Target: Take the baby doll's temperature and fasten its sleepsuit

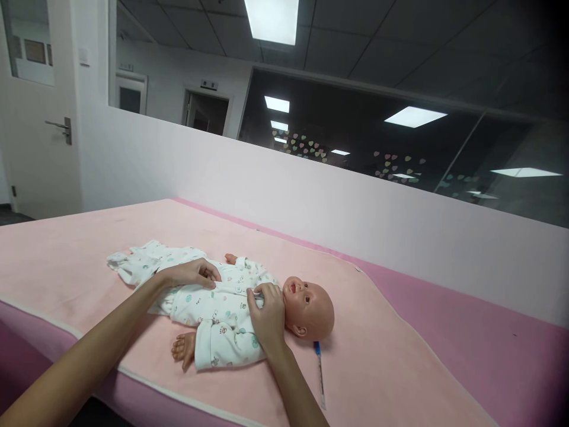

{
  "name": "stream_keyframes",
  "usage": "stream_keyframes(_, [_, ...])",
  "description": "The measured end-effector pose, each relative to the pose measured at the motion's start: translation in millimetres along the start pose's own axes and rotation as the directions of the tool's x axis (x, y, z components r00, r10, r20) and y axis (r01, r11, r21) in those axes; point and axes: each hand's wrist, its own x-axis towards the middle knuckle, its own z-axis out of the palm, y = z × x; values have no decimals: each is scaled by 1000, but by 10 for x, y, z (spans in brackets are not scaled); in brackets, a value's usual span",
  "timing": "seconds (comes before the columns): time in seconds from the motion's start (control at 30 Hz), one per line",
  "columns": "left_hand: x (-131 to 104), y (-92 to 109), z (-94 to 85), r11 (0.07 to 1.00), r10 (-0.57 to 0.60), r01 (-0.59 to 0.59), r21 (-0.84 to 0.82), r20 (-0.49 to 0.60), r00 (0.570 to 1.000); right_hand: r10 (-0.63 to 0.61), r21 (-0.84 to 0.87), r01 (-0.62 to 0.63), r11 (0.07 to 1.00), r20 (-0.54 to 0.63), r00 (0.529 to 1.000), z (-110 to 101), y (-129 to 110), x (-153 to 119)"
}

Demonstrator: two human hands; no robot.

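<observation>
A baby doll (pixel 311 308) lies on its back with its head to the right, dressed in a white printed romper (pixel 195 305). My left hand (pixel 191 274) rests on the romper's front at the belly, fingers curled and pinching the cloth near the front opening. At the chest, just below the doll's chin, my right hand (pixel 269 311) has its thumb and fingers closed on the romper's edge; the palm hides part of the collar. A snap button shows between the two hands. Both doll hands stick out of the sleeves, and the romper's legs spread to the left.
A thin clear stick with a blue end (pixel 320 373) lies beside the doll's head. Under everything is a pink padded mat (pixel 377 356) with a pale piped edge. Behind it rise a white wall (pixel 311 196) and a dark window; a door (pixel 40 118) stands at left.
</observation>
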Motion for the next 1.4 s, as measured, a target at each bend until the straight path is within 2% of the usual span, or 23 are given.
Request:
stream_keyframes(0.3, [-15, 71, 54, 991, -12, 12, -135, -2, 1000, -18, -5, 17, 1000, -14, 1000, 7, 5, 3])
stream_keyframes(0.57, [-12, 36, 45, 998, -1, 1, -56, 8, 1000, -26, -20, 25, 999, -22, 999, -4, -7, 5])
stream_keyframes(0.8, [-20, 87, 59, 1000, 26, -26, -2, 42, 999, -15, -12, 15, 1000, -9, 1000, 0, -11, 5])
stream_keyframes(1.4, [-24, 100, 67, 950, 41, -45, 310, 20, 999, -8, -1, 8, 1000, -6, 1000, 9, 1, 1])
